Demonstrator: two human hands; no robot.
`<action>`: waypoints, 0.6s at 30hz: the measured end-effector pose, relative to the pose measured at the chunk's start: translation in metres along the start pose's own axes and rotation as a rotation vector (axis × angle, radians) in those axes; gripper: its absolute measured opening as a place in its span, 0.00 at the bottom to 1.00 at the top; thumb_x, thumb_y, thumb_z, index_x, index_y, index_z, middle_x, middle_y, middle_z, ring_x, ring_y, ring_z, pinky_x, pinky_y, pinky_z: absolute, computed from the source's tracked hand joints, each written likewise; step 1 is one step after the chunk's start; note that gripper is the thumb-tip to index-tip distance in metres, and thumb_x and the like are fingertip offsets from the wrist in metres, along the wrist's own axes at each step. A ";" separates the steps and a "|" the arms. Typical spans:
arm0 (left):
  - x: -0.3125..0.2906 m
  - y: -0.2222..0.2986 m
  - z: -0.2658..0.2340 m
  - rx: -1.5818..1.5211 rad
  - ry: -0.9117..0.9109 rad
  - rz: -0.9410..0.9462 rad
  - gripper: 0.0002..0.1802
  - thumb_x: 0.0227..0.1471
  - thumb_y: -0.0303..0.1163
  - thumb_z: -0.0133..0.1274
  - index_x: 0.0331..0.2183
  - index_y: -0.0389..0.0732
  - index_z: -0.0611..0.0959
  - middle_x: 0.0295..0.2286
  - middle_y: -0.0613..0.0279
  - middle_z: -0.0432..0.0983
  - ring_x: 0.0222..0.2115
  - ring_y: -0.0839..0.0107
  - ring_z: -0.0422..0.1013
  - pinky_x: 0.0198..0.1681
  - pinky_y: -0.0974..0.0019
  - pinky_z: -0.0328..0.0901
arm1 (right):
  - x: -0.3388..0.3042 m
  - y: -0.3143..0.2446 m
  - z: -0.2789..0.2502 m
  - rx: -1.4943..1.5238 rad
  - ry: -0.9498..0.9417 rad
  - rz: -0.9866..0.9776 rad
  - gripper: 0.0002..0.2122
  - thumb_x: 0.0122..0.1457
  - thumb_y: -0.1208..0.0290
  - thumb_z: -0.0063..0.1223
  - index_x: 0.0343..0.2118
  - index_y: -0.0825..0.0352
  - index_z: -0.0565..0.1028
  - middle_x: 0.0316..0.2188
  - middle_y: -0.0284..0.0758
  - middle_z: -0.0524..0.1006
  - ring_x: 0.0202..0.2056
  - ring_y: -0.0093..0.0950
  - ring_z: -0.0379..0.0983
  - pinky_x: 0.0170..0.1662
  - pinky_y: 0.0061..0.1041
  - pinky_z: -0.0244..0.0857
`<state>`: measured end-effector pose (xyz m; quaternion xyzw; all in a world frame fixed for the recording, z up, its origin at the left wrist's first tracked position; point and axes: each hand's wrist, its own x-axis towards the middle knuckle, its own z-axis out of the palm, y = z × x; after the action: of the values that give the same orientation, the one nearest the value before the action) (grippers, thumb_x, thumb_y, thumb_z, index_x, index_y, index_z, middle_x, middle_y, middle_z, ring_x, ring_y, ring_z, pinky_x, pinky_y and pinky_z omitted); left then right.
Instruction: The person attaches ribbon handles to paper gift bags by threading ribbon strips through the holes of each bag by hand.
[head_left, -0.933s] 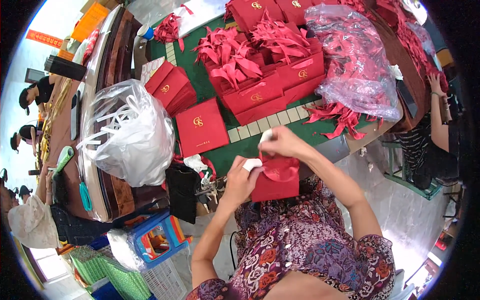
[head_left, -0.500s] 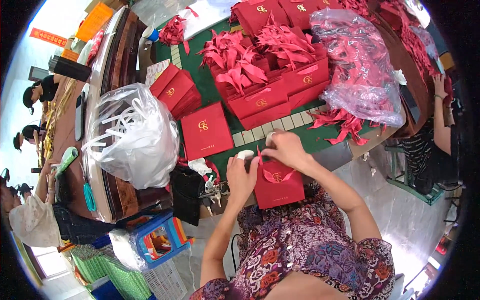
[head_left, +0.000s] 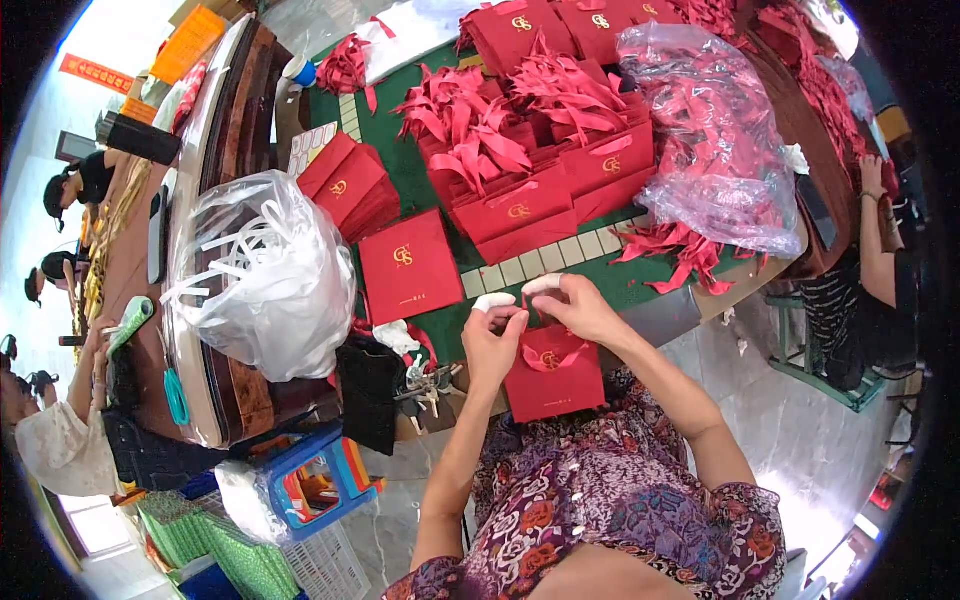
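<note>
While the red bag (head_left: 558,390) at the table (head_left: 620,280) edge is already showing a looped ribbon (head_left: 574,358), I am poising left hand (head_left: 492,342) and right hand (head_left: 584,308) close together, grip unclear, ribbonless bags (head_left: 362,195) table-left seemingly waiting.

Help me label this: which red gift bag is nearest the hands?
The red gift bag just below the left hand and right hand; the others sit farther forward.
</note>
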<state>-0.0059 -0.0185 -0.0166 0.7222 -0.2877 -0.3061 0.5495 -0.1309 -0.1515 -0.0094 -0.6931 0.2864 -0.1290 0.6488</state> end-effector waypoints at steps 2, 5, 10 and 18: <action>-0.001 0.000 0.001 0.003 0.001 0.016 0.14 0.49 0.23 0.62 0.39 0.34 0.79 0.28 0.62 0.81 0.27 0.79 0.74 0.33 0.72 0.68 | 0.000 -0.005 0.004 0.051 -0.015 0.020 0.09 0.59 0.72 0.56 0.40 0.70 0.79 0.27 0.33 0.80 0.29 0.20 0.75 0.35 0.23 0.69; -0.002 0.006 0.003 0.026 0.001 0.043 0.13 0.49 0.24 0.62 0.38 0.35 0.80 0.29 0.61 0.82 0.29 0.77 0.75 0.35 0.71 0.69 | 0.002 0.001 0.007 0.100 -0.024 0.023 0.09 0.60 0.73 0.56 0.40 0.71 0.79 0.28 0.32 0.80 0.29 0.19 0.75 0.36 0.22 0.69; -0.002 0.011 0.004 0.046 0.006 0.079 0.12 0.50 0.25 0.62 0.38 0.35 0.80 0.29 0.60 0.81 0.32 0.74 0.76 0.38 0.69 0.70 | 0.006 0.007 0.005 0.160 -0.034 -0.001 0.09 0.59 0.73 0.57 0.40 0.71 0.79 0.28 0.33 0.80 0.30 0.20 0.75 0.36 0.23 0.69; -0.006 0.016 0.004 0.206 0.131 0.281 0.17 0.51 0.28 0.62 0.42 0.34 0.78 0.36 0.56 0.80 0.37 0.69 0.75 0.44 0.66 0.68 | 0.003 -0.003 -0.004 0.117 0.030 -0.098 0.07 0.61 0.72 0.55 0.37 0.70 0.77 0.28 0.29 0.78 0.31 0.17 0.71 0.35 0.21 0.67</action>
<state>-0.0140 -0.0197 -0.0010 0.7455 -0.3793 -0.1478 0.5277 -0.1302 -0.1565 -0.0068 -0.6652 0.2536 -0.1874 0.6768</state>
